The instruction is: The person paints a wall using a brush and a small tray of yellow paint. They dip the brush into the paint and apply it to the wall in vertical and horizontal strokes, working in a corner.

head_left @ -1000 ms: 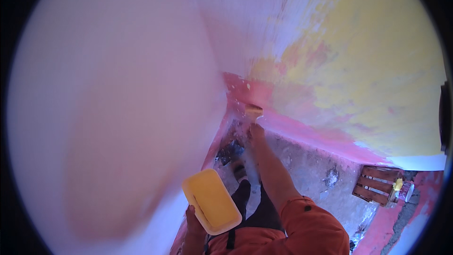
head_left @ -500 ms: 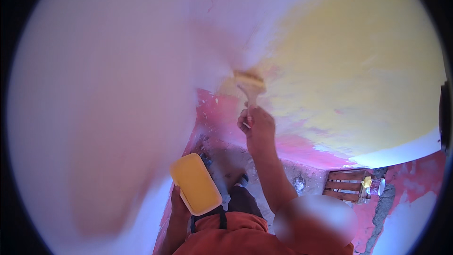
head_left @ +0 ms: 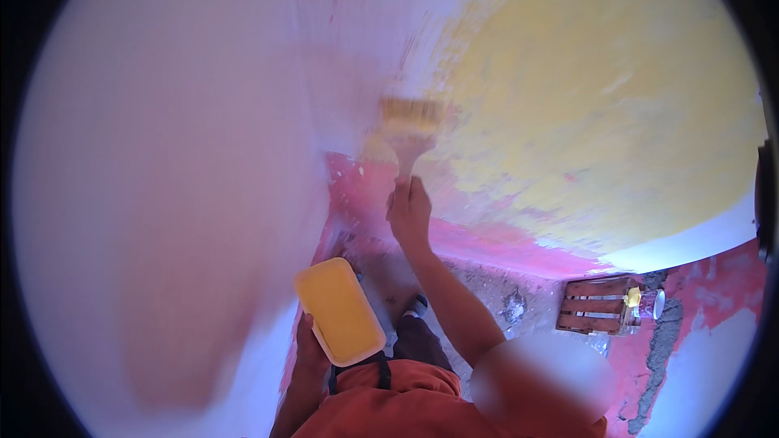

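My right hand (head_left: 411, 204) is closed round the handle of a wide paintbrush (head_left: 410, 126), its bristles pointing up and smeared with yellow paint. The bristles are at the wall (head_left: 560, 105), by the left edge of a large yellow patch; motion blurs them a little. Low at the left, my left hand (head_left: 307, 342) grips the side of a pale rectangular tub (head_left: 369, 354) holding yellow paint. Its fingers are mostly hidden behind and under the tub.
A white wall (head_left: 162, 170) rises close on my left and meets the painted wall in a corner. A pink band (head_left: 487, 231) runs along the wall's foot. On the grey floor (head_left: 479, 288) at right stands a wooden crate (head_left: 596, 306), with a white cup-like container (head_left: 652, 304) beside it.
My right hand has moved the brush left and slightly up, turning it more upright. The tub stays nearly in place in my left hand.
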### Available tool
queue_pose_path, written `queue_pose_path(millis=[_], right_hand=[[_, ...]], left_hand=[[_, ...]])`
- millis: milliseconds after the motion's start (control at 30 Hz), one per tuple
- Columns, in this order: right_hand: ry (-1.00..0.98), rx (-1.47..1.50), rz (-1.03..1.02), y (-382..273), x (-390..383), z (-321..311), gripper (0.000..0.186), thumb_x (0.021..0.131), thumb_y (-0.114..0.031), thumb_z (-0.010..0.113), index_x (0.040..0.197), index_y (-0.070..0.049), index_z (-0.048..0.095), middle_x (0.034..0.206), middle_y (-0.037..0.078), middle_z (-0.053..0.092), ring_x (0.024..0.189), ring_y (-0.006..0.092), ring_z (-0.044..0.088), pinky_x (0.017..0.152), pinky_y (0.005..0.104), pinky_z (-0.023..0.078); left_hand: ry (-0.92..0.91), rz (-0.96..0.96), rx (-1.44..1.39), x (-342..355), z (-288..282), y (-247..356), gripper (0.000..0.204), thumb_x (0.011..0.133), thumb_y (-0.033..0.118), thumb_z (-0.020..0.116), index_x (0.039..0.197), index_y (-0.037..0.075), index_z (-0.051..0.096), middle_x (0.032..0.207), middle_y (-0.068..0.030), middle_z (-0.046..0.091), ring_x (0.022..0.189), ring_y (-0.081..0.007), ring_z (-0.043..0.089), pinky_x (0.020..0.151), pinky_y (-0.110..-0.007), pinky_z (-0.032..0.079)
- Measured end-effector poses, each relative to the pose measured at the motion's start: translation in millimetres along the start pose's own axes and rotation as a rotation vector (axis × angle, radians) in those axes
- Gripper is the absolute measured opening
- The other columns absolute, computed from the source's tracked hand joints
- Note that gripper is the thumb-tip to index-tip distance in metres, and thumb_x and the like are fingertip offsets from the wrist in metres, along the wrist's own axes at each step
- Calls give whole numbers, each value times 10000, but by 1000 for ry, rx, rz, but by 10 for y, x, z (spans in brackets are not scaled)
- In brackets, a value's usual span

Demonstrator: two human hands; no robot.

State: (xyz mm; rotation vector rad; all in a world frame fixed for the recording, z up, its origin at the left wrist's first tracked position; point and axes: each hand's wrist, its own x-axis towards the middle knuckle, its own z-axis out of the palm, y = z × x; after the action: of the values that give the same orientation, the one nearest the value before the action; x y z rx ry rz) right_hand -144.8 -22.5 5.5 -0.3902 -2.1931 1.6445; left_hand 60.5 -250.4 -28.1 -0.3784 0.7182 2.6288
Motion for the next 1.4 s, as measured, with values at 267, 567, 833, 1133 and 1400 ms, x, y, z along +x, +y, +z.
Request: queue_pose_path(millis=[267, 567, 833, 1133, 1400], right_hand=[[-78, -147, 134, 1709, -591, 140, 228, 970, -242, 519, 923, -26, 576, 669, 64, 571, 617, 152, 589, 563, 340, 469], [-217, 823, 634, -1192, 18, -541, 152, 954, -185, 573, 963, -35, 588, 743, 12, 561, 613, 114, 517, 598, 278, 455], [-233, 625, -86, -2637, 90, -1095, 325, 1021, -220, 513, 1186, 58, 553, 695, 41, 553, 540, 116, 518, 522, 257, 449], [-26, 161, 41, 146, 47, -301, 334, 1051, -330, 447, 1099, -9, 524, 677, 57, 552, 588, 137, 571, 540, 306, 470], [-101, 175, 487, 2354, -694, 9, 282, 1046, -308, 464, 982, -37, 510, 688, 44, 528, 569, 132, 544, 469, 315, 445]], left_hand=[[131, 49, 159, -115, -18, -88, 634, 962, 492, 469, 1402, 35, 459, 1275, -149, 611, 1137, -296, 632, 950, -442, 542], [53, 19, -1, -38, 109, -40, 678, 963, 468, 561, 1454, 40, 373, 1334, -119, 558, 1198, -251, 586, 973, -394, 520], [-96, 8, 50, 158, 232, -11, 674, 968, 473, 561, 1444, 30, 382, 1326, -122, 560, 1188, -251, 593, 968, -394, 524], [23, 9, 60, -29, 16, -91, 691, 958, 480, 578, 1444, 31, 381, 1323, -118, 561, 1177, -248, 596, 959, -388, 529], [265, 66, 177, -461, -107, -25, 756, 911, 509, 600, 1461, 47, 365, 1335, -126, 556, 1176, -270, 595, 972, -406, 524]])
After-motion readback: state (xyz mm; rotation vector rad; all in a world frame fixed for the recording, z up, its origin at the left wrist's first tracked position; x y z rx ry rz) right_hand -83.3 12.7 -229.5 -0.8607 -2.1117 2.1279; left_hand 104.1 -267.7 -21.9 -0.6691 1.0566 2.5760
